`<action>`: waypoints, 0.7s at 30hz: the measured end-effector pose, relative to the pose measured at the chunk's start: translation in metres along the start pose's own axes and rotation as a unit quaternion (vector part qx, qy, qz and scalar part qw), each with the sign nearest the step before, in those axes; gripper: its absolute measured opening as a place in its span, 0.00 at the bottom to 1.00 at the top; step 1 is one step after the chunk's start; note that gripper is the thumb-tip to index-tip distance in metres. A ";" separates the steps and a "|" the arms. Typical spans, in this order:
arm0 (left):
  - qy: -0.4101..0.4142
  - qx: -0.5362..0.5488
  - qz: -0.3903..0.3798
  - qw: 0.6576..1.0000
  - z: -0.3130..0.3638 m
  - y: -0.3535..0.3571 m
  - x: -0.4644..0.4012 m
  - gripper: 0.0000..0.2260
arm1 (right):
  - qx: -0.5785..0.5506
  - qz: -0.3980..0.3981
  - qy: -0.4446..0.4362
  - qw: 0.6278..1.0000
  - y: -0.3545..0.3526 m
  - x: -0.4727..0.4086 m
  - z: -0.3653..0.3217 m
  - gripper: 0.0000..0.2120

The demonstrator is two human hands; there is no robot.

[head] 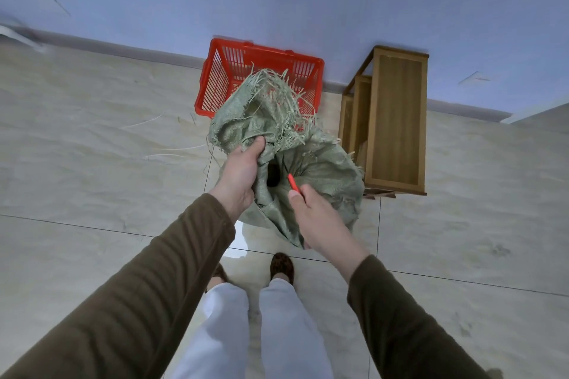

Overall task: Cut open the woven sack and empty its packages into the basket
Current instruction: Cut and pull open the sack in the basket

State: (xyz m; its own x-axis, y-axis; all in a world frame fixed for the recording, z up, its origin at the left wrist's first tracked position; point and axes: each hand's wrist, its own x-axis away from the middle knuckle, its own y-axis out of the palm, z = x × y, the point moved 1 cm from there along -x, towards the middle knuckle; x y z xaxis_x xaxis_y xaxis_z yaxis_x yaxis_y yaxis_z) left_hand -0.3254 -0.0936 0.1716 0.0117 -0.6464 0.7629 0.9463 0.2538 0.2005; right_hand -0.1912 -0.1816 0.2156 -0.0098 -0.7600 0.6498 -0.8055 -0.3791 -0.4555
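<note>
A green woven sack (320, 163) hangs in front of me above the tiled floor, its frayed cut end turned up toward the red plastic basket (221, 80) by the wall. My left hand (238, 175) grips a bunched fold of the sack near a dark opening. My right hand (317, 215) holds the lower sack cloth together with a thin red cutter (292, 182) that points up toward that opening. No packages show; the basket's inside is partly hidden by the sack.
A wooden stool (397, 120) stands right of the basket against the blue wall. Loose sack strands (172, 149) lie on the floor to the left. My feet (281, 266) are directly below the sack.
</note>
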 end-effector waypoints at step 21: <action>-0.046 -0.004 -0.123 0.991 -0.027 0.000 0.006 0.20 | -0.275 -0.038 0.026 0.960 -0.002 -0.027 -0.018 0.14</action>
State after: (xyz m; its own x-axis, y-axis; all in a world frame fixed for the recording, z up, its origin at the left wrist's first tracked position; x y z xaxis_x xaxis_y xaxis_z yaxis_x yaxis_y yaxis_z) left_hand -0.3164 -0.1173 0.1594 -0.2480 -0.6199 0.7445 0.9198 0.0905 0.3817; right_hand -0.1995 -0.1509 0.2099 0.0428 -0.7084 0.7046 -0.9960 -0.0857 -0.0256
